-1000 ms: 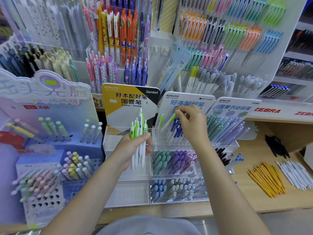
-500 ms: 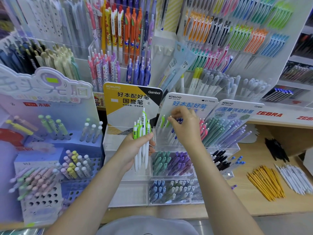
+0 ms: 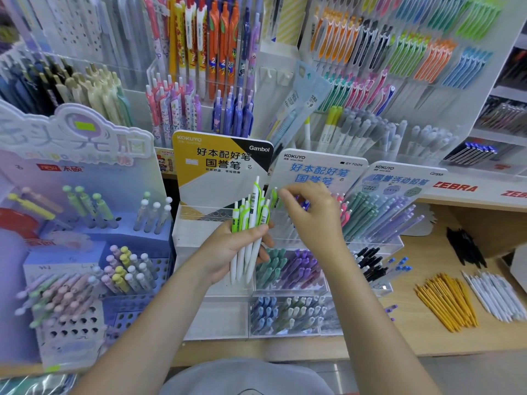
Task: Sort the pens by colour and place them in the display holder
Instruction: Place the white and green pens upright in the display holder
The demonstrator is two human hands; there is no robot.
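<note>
My left hand (image 3: 233, 249) grips a bunch of white pens with lime-green clips (image 3: 251, 223), held upright in front of the clear tiered display holder (image 3: 211, 317). My right hand (image 3: 310, 215) reaches over the holder's top tier, its fingertips at another green-clipped pen (image 3: 274, 198) standing there beside blue (image 3: 302, 205) and pink pens (image 3: 343, 209). Whether the fingers pinch that pen is not plain. Lower tiers hold teal and purple pens (image 3: 288, 269) and blue and grey pens (image 3: 285, 312).
A purple stand with pastel pens (image 3: 85, 269) is at the left. Yellow pencils (image 3: 447, 303) and white pens (image 3: 496, 297) lie loose on the wooden counter at the right, with black pens (image 3: 464, 246) behind. Racks of hanging pens fill the back wall.
My right hand dropped from the card backing down to the top tier and shifted left toward the green-clipped pen. The left hand kept its bunch nearly still.
</note>
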